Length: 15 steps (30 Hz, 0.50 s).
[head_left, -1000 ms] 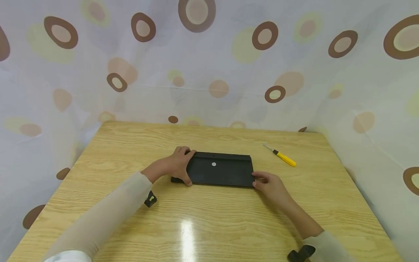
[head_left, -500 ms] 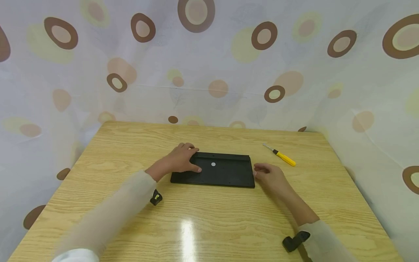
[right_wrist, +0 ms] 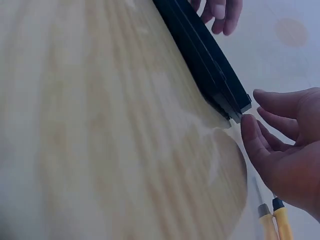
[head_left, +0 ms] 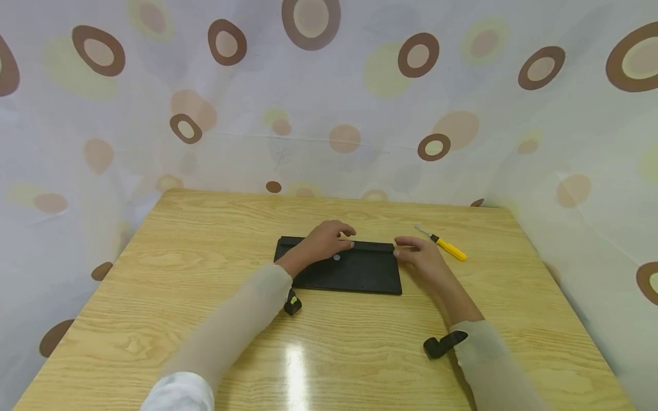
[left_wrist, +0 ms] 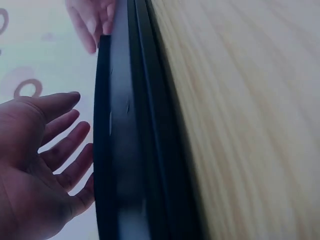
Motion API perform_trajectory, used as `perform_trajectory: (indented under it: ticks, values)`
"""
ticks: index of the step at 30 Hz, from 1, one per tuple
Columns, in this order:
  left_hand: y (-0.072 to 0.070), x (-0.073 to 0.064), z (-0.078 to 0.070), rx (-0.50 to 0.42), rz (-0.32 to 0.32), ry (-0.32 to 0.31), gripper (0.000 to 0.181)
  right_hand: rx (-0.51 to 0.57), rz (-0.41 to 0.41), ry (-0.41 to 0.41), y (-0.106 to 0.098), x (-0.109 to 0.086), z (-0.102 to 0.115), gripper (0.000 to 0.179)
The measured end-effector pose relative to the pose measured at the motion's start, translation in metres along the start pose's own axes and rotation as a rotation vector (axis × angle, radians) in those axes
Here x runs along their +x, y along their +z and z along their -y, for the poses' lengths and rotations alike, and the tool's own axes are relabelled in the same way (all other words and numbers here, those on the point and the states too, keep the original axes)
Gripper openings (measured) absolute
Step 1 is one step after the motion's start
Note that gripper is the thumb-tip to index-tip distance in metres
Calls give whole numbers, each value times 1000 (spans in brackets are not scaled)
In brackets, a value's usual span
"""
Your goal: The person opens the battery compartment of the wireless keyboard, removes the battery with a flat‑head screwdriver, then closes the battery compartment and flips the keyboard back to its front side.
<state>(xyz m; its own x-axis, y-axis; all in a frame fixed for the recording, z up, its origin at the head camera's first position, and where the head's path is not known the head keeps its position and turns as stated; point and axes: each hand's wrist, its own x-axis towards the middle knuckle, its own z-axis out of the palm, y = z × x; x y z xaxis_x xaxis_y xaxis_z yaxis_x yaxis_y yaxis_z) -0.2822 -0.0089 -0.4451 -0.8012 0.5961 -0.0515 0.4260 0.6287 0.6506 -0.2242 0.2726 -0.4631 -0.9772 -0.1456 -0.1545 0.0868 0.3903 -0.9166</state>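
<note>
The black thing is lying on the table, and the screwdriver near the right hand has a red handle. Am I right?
Almost! The handle is yellow, not red, as the head view shows. The rest is right: the black thing lies on the table, and the screwdriver is near the right hand.

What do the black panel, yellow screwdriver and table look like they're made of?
Black panel: probably plastic, smooth and dark, with soft sheen in the left wrist view.
Yellow screwdriver: handle likely plastic, evenly coloured; silvery shaft, apparently metal.
Table: glossy wood or laminate, judging by grain and bright reflection.
</note>
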Motion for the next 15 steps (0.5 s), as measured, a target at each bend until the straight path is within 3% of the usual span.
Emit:
perform_trajectory:
  ticks: [7,15]
  values:
    - [17,23,-8,-47,47,-5,38,-95,8,-11,4,9,1,46]
    - [22,38,-10,-77,81,-3,31,-214,-21,-30,7,17,3,40]
